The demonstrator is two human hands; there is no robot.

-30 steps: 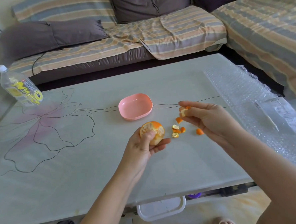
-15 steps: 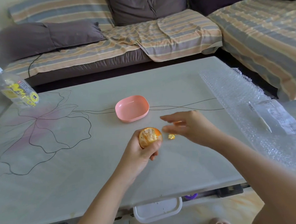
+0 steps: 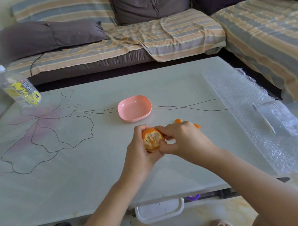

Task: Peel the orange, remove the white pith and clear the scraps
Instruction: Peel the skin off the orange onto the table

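Returning to the orange [image 3: 151, 139] with the right hand [image 3: 183, 138] after dropping a scrap, pinching at its remaining peel again. Gripping the fruit in the curled left hand [image 3: 140, 157]. Leaving peel scraps [image 3: 178, 121] just beyond the right knuckles; seemingly about half peeled.

1 wide-angle view, worn on the head, looks forward and down from the near edge of the tabletop [image 3: 79, 187]. It sits close above the left hand [image 3: 138, 159] and right hand [image 3: 186, 142], near frame centre, and faces the sofa [image 3: 157, 35] beyond the far edge.
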